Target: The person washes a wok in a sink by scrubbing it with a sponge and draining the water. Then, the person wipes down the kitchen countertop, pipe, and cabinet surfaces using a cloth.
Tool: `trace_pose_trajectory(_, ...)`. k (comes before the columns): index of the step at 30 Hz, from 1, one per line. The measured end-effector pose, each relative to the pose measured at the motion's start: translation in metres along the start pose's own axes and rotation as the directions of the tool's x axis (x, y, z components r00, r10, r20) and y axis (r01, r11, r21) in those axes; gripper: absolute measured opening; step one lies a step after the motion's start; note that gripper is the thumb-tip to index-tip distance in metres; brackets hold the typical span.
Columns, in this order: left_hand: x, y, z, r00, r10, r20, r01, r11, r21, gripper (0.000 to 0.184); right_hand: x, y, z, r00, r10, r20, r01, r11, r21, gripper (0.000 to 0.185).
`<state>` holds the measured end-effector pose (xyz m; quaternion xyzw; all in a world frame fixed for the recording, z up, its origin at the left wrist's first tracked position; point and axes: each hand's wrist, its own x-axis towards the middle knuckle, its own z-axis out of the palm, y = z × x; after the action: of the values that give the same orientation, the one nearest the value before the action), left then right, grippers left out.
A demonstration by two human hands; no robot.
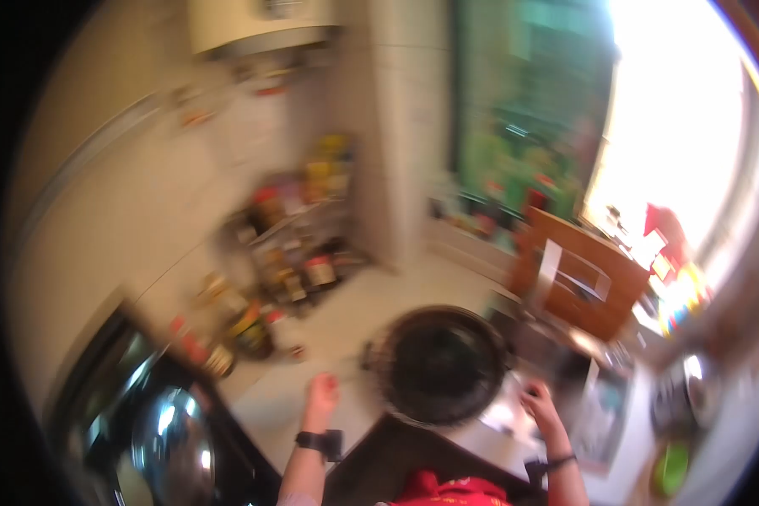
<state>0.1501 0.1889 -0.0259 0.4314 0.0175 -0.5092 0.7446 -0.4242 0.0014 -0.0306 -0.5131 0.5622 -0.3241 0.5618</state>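
A round dark pan (437,366) rests on the corner of the light counter, with a handle on its left side. My left hand (321,400) is left of the pan, apart from it, its fingers curled; the view is too blurred to show whether it holds anything. My right hand (538,400) is just right of the pan's rim with its fingers bent, and motion blur hides what they hold, if anything. Both wrists wear dark bands.
Bottles (249,331) and a rack of jars (295,244) stand at the back left. A black glossy stove (169,422) is at lower left. Behind the sink (557,358), a brown board (586,274) leans near the window. A green item (671,466) lies lower right.
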Motion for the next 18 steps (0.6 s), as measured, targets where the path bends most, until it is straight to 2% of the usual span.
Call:
trace_pose_trajectory(1,-0.035,0.007,0.017,0.998,-0.060,-0.020,0.061,0.995,0.076,0.009,-0.019,-0.021,0.004,0.996,0.079,0.027,-0.083,0.975,0.205,0.034)
trace_pose_trajectory(2,-0.069,0.005,0.034,0.987,-0.069,-0.144,0.083,0.992,0.094,0.013,-0.019,-0.023,0.002,0.989,0.147,0.029,-0.149,0.950,0.275,0.033)
trace_pose_trajectory(3,-0.094,0.003,0.029,0.984,-0.107,-0.142,0.122,0.987,0.100,0.011,-0.029,-0.031,0.003,0.991,0.136,0.018,-0.135,0.934,0.330,0.031)
trace_pose_trajectory(4,-0.129,0.003,0.029,0.979,-0.075,-0.190,0.088,0.994,0.061,0.011,-0.031,-0.029,0.002,0.995,0.098,0.030,-0.102,0.924,0.370,0.025)
trace_pose_trajectory(5,-0.168,0.004,0.033,0.971,-0.050,-0.235,0.059,0.998,0.032,0.011,-0.023,-0.005,-0.012,0.976,-0.201,0.084,0.200,0.980,0.012,0.027)
trace_pose_trajectory(6,-0.198,0.001,0.031,0.960,-0.036,-0.277,0.040,0.999,0.009,0.012,-0.008,0.006,-0.024,0.854,-0.467,0.228,0.517,0.807,-0.283,0.032)
trace_pose_trajectory(7,-0.218,-0.005,0.014,0.959,0.005,-0.284,-0.019,0.999,-0.046,0.012,-0.015,-0.004,-0.016,0.979,-0.205,0.005,0.204,0.977,0.060,0.029)
trace_pose_trajectory(8,-0.236,-0.015,-0.006,0.954,0.045,-0.295,-0.076,0.993,-0.093,0.012,-0.029,-0.016,-0.004,0.979,0.180,-0.100,-0.121,0.897,0.426,0.028)
trace_pose_trajectory(9,-0.260,-0.027,-0.024,0.947,0.085,-0.311,-0.132,0.982,-0.133,0.012,-0.011,0.011,-0.023,0.986,-0.168,0.010,0.168,0.986,-0.013,0.029)
trace_pose_trajectory(10,-0.286,-0.036,-0.034,0.920,0.107,-0.377,-0.186,0.966,-0.178,0.011,0.012,0.042,-0.038,0.859,-0.441,0.260,0.510,0.784,-0.355,0.030)
trace_pose_trajectory(11,-0.315,-0.047,-0.045,0.897,0.131,-0.423,-0.231,0.953,-0.196,0.010,-0.023,0.016,-0.011,1.000,-0.024,0.001,0.023,0.960,0.281,0.031)
trace_pose_trajectory(12,-0.342,-0.055,-0.053,0.871,0.155,-0.467,-0.276,0.939,-0.203,0.010,-0.026,0.020,0.000,1.000,0.006,-0.016,0.000,0.939,0.344,0.028)
trace_pose_trajectory(15,-0.429,-0.082,-0.079,0.827,0.146,-0.542,-0.323,0.914,-0.247,0.011,-0.088,-0.014,0.054,0.979,0.151,0.135,-0.177,0.962,0.208,0.024)
trace_pose_trajectory(17,-0.485,-0.101,-0.106,0.810,0.209,-0.547,-0.419,0.860,-0.291,0.012,-0.100,0.004,0.092,0.921,0.185,0.342,-0.257,0.950,0.177,0.023)
trace_pose_trajectory(18,-0.523,-0.101,-0.105,0.766,0.225,-0.602,-0.471,0.833,-0.289,0.012,-0.106,0.017,0.113,0.870,0.197,0.452,-0.299,0.940,0.164,0.022)
